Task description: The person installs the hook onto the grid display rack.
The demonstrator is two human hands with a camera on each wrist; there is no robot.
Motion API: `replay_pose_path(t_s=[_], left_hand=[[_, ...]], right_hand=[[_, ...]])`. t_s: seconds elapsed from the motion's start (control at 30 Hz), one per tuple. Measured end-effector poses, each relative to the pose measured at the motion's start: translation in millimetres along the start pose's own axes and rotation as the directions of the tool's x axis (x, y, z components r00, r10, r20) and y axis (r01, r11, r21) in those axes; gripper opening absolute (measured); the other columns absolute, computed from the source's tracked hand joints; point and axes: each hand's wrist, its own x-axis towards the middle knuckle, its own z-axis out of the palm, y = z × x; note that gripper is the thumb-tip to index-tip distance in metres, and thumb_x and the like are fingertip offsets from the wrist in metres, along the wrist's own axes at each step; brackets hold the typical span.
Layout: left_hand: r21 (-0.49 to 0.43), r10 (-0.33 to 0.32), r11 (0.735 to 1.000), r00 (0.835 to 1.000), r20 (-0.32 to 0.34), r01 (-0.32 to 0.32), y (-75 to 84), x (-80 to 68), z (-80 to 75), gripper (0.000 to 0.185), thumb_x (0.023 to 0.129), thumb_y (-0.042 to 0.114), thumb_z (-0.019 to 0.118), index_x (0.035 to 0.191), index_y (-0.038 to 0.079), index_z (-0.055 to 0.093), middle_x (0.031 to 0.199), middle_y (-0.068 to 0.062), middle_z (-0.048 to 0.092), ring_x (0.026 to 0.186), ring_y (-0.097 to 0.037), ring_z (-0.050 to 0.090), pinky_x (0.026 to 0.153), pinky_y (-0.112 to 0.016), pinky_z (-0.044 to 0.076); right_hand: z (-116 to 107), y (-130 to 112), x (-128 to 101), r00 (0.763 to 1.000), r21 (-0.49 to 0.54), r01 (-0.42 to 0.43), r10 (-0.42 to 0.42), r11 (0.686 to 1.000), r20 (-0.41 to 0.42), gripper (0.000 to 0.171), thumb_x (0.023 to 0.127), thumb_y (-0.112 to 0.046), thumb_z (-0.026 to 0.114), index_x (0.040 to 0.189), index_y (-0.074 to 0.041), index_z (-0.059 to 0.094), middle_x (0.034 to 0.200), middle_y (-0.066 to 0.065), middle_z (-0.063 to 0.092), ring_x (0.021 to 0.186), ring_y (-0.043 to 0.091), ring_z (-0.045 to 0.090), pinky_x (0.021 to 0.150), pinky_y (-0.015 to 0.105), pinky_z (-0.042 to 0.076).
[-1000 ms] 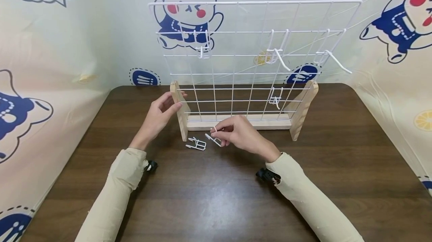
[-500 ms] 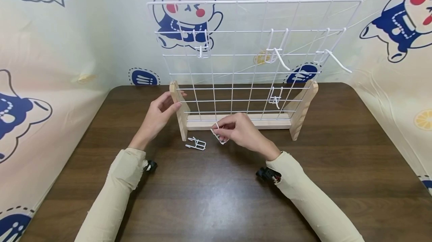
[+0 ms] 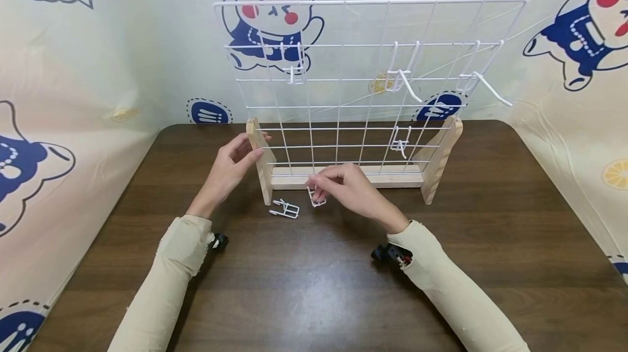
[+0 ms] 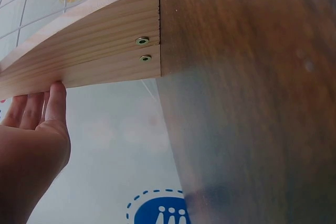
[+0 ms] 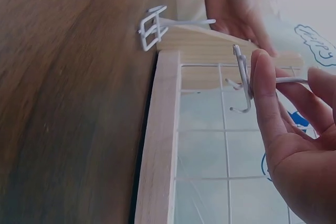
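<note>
**A:** Where is the right hand (image 3: 350, 188) relative to the wire rack (image 3: 368, 85)?

**B:** Just in front of the rack's wooden base rail (image 3: 387, 177), toward its left half. Its fingers (image 5: 262, 93) pinch a small white wire hook (image 3: 316, 198), thumb on one side and the other fingertips along the hook's straight prong. In the right wrist view the hook (image 5: 242, 80) sits up against the lowest part of the rack, close to the bottom rail, though I cannot tell whether it touches the wires.

**A:** And the left hand (image 3: 230, 169)?

**B:** It rests against the rack's left wooden foot (image 3: 260, 161). The fingers (image 4: 55, 103) are straight and relaxed, their tips touching the outer face of the wood (image 4: 89, 51); they are not curled around it.

**A:** Is anything else lying near the rack?

**B:** A second loose hook (image 3: 285, 209) lies flat on the tabletop (image 3: 314, 286), just in front of the left foot and just to the left of the hook in the right hand. The right wrist view shows it too (image 5: 152, 24), beside the end of the foot.

**A:** Anything already on the rack?

**B:** Four white hooks hang from it: a small one at upper left (image 3: 294, 75), a long one near the upper middle (image 3: 404, 82), another long one at upper right (image 3: 483, 88), and a small one lower down toward the right foot (image 3: 401, 144). Behind the rack hangs a cartoon-printed backdrop (image 3: 147, 41).
</note>
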Motion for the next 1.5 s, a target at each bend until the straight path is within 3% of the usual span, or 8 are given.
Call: replay_pose_path(t_s=[0.13, 0.5, 0.77, 1.0, 1.1, 1.33, 1.5], left_hand=[[0.004, -0.002, 1.000, 1.000, -0.007, 0.002, -8.5, 1.4, -1.5, 0.043, 0.101, 0.020, 0.060, 0.140, 0.004, 0.052, 0.139, -0.010, 0.058, 0.131, -0.020, 0.052, 0.104, -0.026, 0.045], [0.001, -0.004, 1.000, 1.000, -0.006, 0.004, -7.9, 1.5, -1.3, 0.042, 0.101, 0.018, 0.060, 0.140, 0.003, 0.051, 0.140, -0.012, 0.057, 0.131, -0.021, 0.052, 0.105, -0.028, 0.045], [0.006, -0.009, 1.000, 1.000, 0.007, 0.009, 19.7, -4.5, 4.0, 0.039, 0.101, 0.014, 0.058, 0.138, 0.002, 0.053, 0.140, -0.021, 0.055, 0.131, -0.026, 0.051, 0.105, -0.029, 0.045], [0.008, 0.010, 1.000, 1.000, -0.002, -0.010, -7.6, 1.6, -1.1, 0.042, 0.101, 0.020, 0.060, 0.139, 0.004, 0.052, 0.139, -0.010, 0.058, 0.132, -0.021, 0.051, 0.107, -0.032, 0.044], [0.011, 0.003, 1.000, 1.000, -0.005, -0.003, -7.2, 1.4, -1.3, 0.044, 0.101, 0.021, 0.060, 0.139, 0.003, 0.051, 0.139, -0.008, 0.058, 0.131, -0.019, 0.051, 0.107, -0.032, 0.044], [0.023, 0.003, 1.000, 1.000, -0.007, -0.002, -8.0, 1.5, -1.9, 0.044, 0.101, 0.023, 0.061, 0.140, 0.004, 0.052, 0.138, -0.006, 0.059, 0.132, -0.019, 0.051, 0.108, -0.035, 0.043], [0.015, 0.010, 1.000, 1.000, -0.005, -0.010, -9.0, 1.3, -1.5, 0.043, 0.101, 0.022, 0.061, 0.139, 0.006, 0.053, 0.138, -0.006, 0.059, 0.131, -0.019, 0.051, 0.108, -0.034, 0.043]], right_hand=[[0, -1, 0, 1.000, 0.027, 0.010, -0.010, 1.000, 0.009, 0.024, 0.102, -0.012, 0.057, 0.099, 0.005, 0.074, 0.082, 0.013, 0.074, 0.072, 0.025, 0.071, 0.072, 0.037, 0.060], [1, -5, 0, 1.000, 0.095, -0.013, 0.011, 0.995, 0.015, 0.021, 0.097, -0.010, 0.065, 0.103, 0.008, 0.072, 0.086, 0.015, 0.074, 0.079, 0.037, 0.072, 0.076, 0.037, 0.060], [1, -6, -2, 1.000, 0.136, -0.014, 0.013, 0.991, 0.011, 0.019, 0.097, -0.011, 0.065, 0.103, 0.006, 0.072, 0.088, 0.015, 0.074, 0.079, 0.033, 0.073, 0.079, 0.037, 0.059], [-1, -11, -2, 1.000, 0.185, 0.012, -0.009, 0.983, -0.018, 0.021, 0.100, -0.010, 0.060, 0.099, 0.006, 0.073, 0.089, 0.020, 0.074, 0.079, 0.040, 0.071, 0.071, 0.045, 0.060], [-2, -14, -2, 1.000, 0.199, 0.019, -0.015, 0.980, -0.023, 0.022, 0.101, -0.010, 0.059, 0.098, 0.007, 0.072, 0.091, 0.020, 0.074, 0.081, 0.044, 0.070, 0.072, 0.044, 0.060], [-2, -25, -3, 1.000, 0.232, 0.016, -0.016, 0.973, -0.004, 0.027, 0.103, -0.013, 0.054, 0.105, 0.008, 0.071, 0.095, 0.018, 0.075, 0.085, 0.033, 0.073, 0.080, 0.040, 0.059], [-1, -31, -3, 1.000, 0.263, 0.027, -0.025, 0.965, -0.013, 0.029, 0.105, -0.013, 0.051, 0.106, 0.008, 0.070, 0.098, 0.018, 0.075, 0.089, 0.035, 0.073, 0.083, 0.040, 0.059]])
